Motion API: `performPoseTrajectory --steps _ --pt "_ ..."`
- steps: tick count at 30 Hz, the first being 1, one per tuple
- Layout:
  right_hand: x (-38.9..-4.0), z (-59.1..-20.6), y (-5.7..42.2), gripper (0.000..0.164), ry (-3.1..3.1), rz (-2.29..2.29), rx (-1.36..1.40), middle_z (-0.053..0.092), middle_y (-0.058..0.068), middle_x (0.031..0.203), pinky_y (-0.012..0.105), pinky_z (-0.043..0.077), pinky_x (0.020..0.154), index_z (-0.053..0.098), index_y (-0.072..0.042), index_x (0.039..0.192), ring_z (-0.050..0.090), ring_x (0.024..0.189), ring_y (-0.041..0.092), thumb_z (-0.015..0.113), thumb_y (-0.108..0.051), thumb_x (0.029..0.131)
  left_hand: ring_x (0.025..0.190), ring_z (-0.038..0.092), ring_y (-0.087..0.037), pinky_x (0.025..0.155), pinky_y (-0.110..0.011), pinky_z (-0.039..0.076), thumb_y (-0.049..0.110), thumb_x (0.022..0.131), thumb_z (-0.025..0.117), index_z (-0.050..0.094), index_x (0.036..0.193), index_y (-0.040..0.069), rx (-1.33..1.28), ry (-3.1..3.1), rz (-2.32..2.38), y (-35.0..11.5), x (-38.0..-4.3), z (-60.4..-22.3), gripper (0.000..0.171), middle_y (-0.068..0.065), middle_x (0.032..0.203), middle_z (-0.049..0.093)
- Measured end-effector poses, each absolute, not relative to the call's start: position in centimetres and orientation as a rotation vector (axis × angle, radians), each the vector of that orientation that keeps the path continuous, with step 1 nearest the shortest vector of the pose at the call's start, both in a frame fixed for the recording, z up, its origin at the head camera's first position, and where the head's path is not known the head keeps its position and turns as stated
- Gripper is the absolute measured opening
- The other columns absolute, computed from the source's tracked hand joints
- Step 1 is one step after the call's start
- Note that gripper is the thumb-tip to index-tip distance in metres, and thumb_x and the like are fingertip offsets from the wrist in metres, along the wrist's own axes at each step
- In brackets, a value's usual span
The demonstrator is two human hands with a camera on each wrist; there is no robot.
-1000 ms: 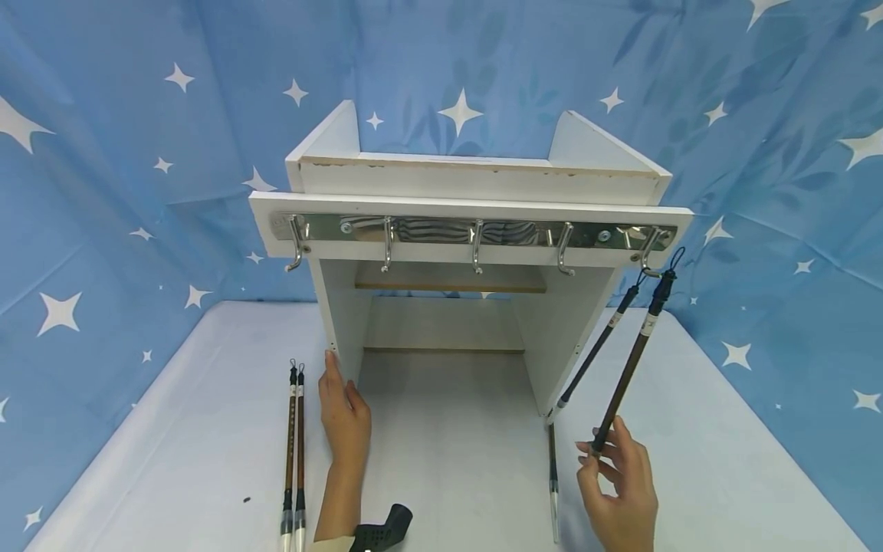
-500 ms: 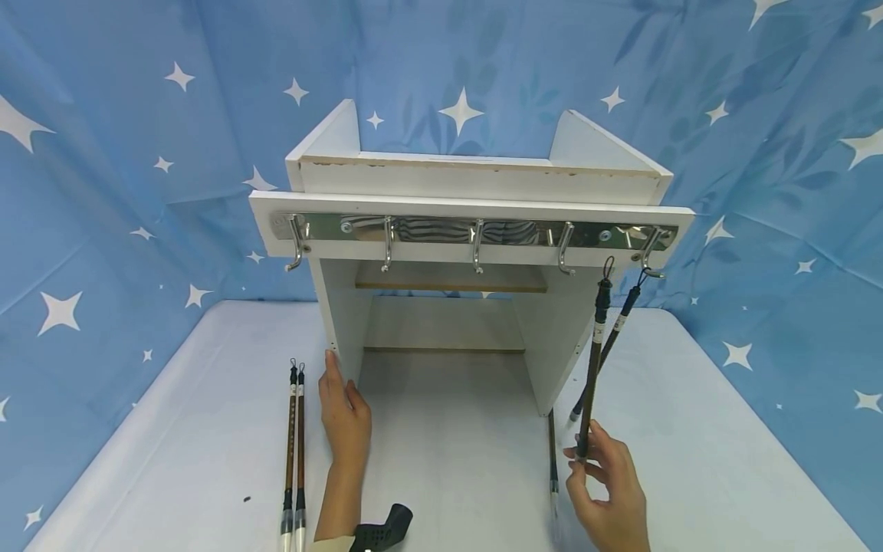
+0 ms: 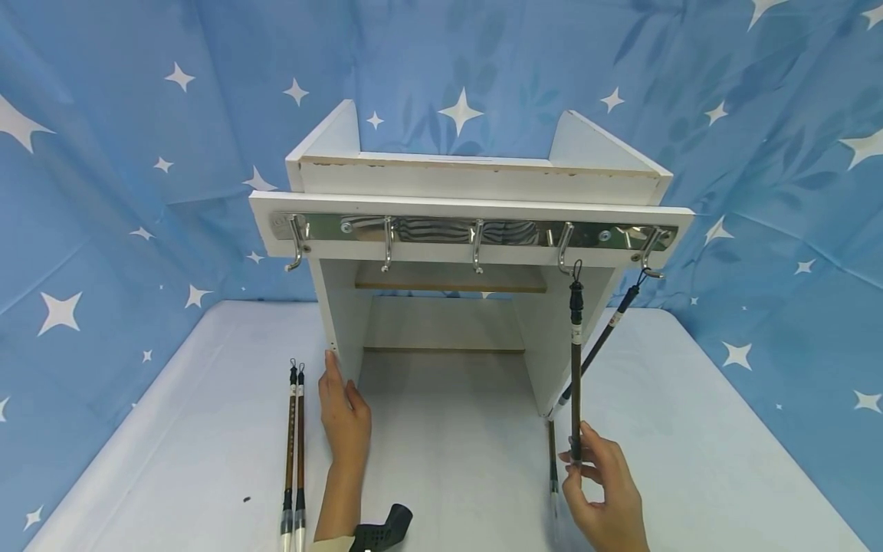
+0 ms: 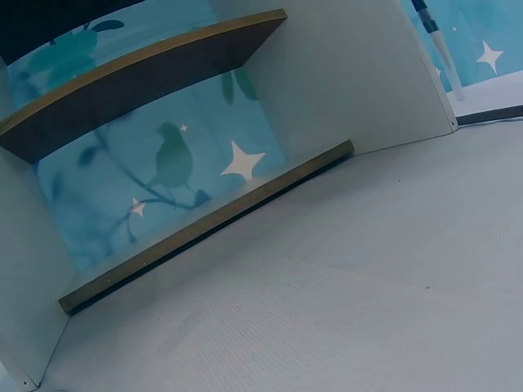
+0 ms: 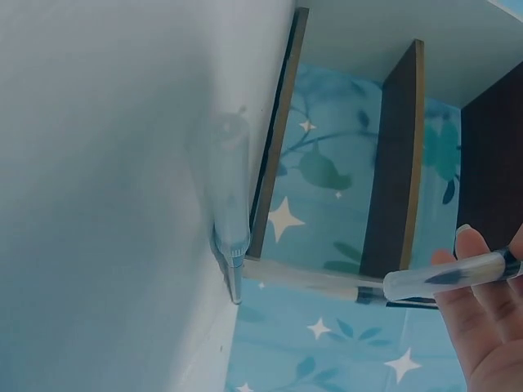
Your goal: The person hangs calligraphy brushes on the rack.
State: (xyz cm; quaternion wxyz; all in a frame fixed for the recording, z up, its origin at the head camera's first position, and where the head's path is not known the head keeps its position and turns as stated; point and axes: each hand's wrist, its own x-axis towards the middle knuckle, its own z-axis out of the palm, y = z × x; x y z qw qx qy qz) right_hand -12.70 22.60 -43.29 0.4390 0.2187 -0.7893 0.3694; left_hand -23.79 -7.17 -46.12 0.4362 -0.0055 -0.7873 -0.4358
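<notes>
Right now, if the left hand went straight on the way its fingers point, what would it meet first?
Probably the left side panel of the white rack: in the head view, the left hand appears right at the panel's lower front edge, though depth is hard to judge.

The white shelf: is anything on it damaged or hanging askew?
Yes. Its upper front edge looks worn, with brown patches in the white. Also, the brush on the far-right hook slants instead of hanging straight.
</notes>
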Motion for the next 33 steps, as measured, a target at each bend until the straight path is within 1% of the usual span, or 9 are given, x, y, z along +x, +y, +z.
performPoseTrajectory --steps 7,17,22,27,33 --pt "-12.59 -43.22 22.55 0.056 -1.975 0.925 0.543 0.054 0.013 0.095 0.006 0.049 0.065 0.046 0.015 0.121 0.058 0.085 -0.005 0.050 0.004 0.067 0.111 0.049 -0.041 0.085 -0.053 0.048 -0.008 0.090 0.044 0.020 0.145 0.013 -0.011 -1.960 -1.084 -7.18 -23.81 -46.10 0.064 -0.028 0.119 0.044" --pt "-12.50 -43.08 22.49 0.054 -1.986 0.896 0.541 0.055 0.012 0.094 0.005 0.048 0.066 0.047 0.014 0.121 0.057 0.083 -0.005 0.049 0.000 0.069 0.110 0.049 -0.042 0.085 -0.054 0.048 -0.008 0.089 0.045 0.020 0.145 0.013 -0.012 -1.957 -1.084 -7.16 -23.78 -46.10 0.065 -0.028 0.119 0.044" --pt "-12.48 -43.07 22.51 0.053 -2.003 0.882 0.534 0.055 0.013 0.094 0.006 0.049 0.066 0.048 0.013 0.121 0.058 0.082 -0.004 0.049 -0.001 0.070 0.111 0.048 -0.041 0.085 -0.054 0.048 -0.009 0.089 0.044 0.017 0.146 0.016 -0.021 -1.954 -1.087 -7.14 -23.79 -46.17 0.068 -0.028 0.120 0.043" --pt "-12.49 -43.08 22.55 0.055 -2.015 0.882 0.534 0.054 0.012 0.093 0.006 0.049 0.065 0.047 0.013 0.122 0.057 0.081 -0.004 0.049 0.001 0.069 0.112 0.047 -0.041 0.084 -0.053 0.048 -0.008 0.090 0.043 0.016 0.146 0.018 -0.025 -1.953 -1.089 -7.15 -23.83 -46.29 0.068 -0.028 0.121 0.043" --pt "-12.57 -43.14 22.63 0.055 -2.010 0.881 0.536 0.054 0.012 0.093 0.006 0.049 0.063 0.047 0.013 0.122 0.057 0.081 -0.005 0.048 0.001 0.068 0.114 0.046 -0.041 0.086 -0.054 0.047 -0.008 0.090 0.043 0.016 0.146 0.016 -0.028 -1.952 -1.099 -7.15 -23.86 -46.31 0.067 -0.028 0.122 0.042"
